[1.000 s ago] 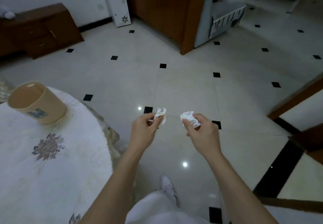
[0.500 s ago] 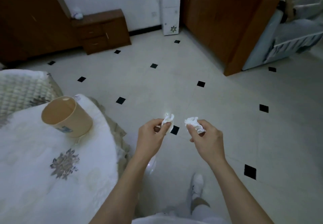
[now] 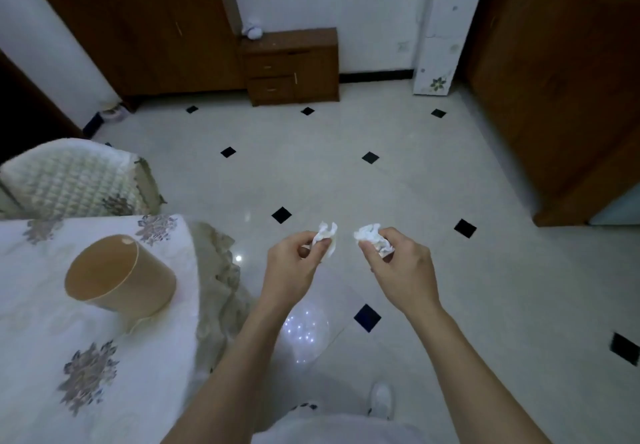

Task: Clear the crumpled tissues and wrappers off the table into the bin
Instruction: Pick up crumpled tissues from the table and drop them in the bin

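1. At the bottom edge, pale trousers and one white shoe (image 3: 381, 400) stand on the tiled floor (image 3: 346, 184). Both bare forearms reach forward above them.
2. The left grip (image 3: 292, 263) is closed on a crumpled white tissue (image 3: 325, 236), pinched between thumb and fingertips, with the paper sticking up above them.
3. The right grip (image 3: 401, 267) is curled round a second crumpled tissue (image 3: 372, 237), which bulges out at the thumb side. The two wads are near each other but apart. Both hang over the floor, off the worktop.
4. Under the left wrist, a pale round shape (image 3: 304, 329) speckled with glints lies on the floor. It is too unclear to name.
5. To the left, the worktop (image 3: 41, 339) wears a white cloth with grey flower prints. The cloth's frilled hem (image 3: 221, 270) drapes down between its right edge and the left grip.
6. The tan bin (image 3: 152, 288) sits on the worktop near that right edge, its mouth open towards the camera, well apart from both tissues.
7. Behind the worktop's far edge stands a chair with a quilted cover (image 3: 69, 180).
8. Against the far wall are a dark wardrobe (image 3: 138, 28) and a low wooden cabinet (image 3: 294, 66) with a small white object (image 3: 252, 30) on top.
9. Right of the cabinet are a tall white unit with flower decals (image 3: 446, 28) and brown wooden panelling (image 3: 554, 80).
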Motion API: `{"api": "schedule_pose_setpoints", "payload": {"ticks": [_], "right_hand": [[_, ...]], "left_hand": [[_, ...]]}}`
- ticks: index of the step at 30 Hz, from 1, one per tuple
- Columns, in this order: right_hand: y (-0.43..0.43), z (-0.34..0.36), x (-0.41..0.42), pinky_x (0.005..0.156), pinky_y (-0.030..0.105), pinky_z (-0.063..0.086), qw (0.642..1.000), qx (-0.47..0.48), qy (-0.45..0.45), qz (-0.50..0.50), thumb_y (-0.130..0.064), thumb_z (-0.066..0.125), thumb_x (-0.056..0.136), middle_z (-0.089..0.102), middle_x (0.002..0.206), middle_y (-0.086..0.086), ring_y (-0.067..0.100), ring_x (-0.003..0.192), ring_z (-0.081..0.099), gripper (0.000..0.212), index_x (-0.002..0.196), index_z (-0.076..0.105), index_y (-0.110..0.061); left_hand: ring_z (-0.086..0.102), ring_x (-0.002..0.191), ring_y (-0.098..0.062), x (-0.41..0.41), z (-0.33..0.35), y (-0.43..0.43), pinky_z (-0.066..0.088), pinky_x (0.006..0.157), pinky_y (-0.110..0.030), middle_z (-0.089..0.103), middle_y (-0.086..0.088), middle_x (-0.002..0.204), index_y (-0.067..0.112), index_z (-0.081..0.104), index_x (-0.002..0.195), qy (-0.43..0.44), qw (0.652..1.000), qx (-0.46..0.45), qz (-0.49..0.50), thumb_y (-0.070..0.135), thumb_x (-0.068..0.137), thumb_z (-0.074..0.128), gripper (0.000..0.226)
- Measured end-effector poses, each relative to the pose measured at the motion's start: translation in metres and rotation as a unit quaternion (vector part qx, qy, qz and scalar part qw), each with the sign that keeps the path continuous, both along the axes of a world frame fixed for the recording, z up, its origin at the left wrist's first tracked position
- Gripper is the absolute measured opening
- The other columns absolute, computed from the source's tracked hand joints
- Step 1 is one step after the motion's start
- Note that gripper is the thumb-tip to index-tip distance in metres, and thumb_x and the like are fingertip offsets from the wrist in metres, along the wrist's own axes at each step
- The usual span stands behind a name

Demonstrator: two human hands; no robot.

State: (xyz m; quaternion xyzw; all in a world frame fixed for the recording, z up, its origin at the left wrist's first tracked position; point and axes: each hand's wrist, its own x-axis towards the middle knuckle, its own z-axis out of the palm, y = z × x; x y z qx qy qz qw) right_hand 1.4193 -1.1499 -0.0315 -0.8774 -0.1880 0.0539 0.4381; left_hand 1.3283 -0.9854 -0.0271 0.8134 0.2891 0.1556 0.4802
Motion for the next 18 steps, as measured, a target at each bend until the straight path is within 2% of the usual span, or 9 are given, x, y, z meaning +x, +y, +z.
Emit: {"api": "schedule_pose_setpoints", "payload": {"ticks": [6,10,13,18], "right_hand": [[0.059,0.011,0.075,0.062,0.040,0.054,0.995,0.008,-0.010,0.103,-0.048,0.061,0.089,0.065,0.062,-0.002,0.021,0.064,0.063,0.025,0.085,0.063,-0.024],[0.109,0.005,0.096,0.063,0.039,0.054,0.984,-0.005,0.010,0.177,-0.049,0.061,0.089,0.066,0.065,-0.002,0.019,0.068,0.064,0.024,0.084,0.062,-0.025],[0.150,0.000,0.105,0.062,0.038,0.053,0.973,-0.002,0.013,0.231,-0.046,0.062,0.090,0.066,0.063,-0.001,0.020,0.065,0.064,0.024,0.082,0.062,-0.023],[0.223,-0.009,0.114,0.066,0.039,0.055,0.953,-0.005,0.016,0.304,-0.046,0.062,0.090,0.067,0.066,-0.003,0.019,0.068,0.066,0.018,0.084,0.062,-0.029]], "left_hand": [[0.066,0.069,-0.020,0.041,0.003,0.033,0.048,0.064,-0.027,0.071,0.002,0.075,0.027,0.073,0.081,-0.002,0.995,0.005,0.102,0.038,0.091,0.065,0.018],[0.062,0.066,-0.015,0.044,0.002,0.063,0.047,0.063,-0.030,0.069,0.004,0.071,0.026,0.073,0.081,-0.006,0.983,0.007,0.182,0.042,0.091,0.064,0.021],[0.057,0.059,-0.006,0.039,0.000,0.090,0.040,0.058,-0.022,0.065,0.010,0.063,0.026,0.073,0.080,0.002,0.972,0.015,0.234,0.033,0.092,0.066,0.016],[0.063,0.069,-0.006,0.038,-0.004,0.140,0.045,0.063,-0.016,0.069,0.009,0.071,0.031,0.072,0.080,-0.007,0.954,0.010,0.300,0.032,0.091,0.067,0.012]]}}
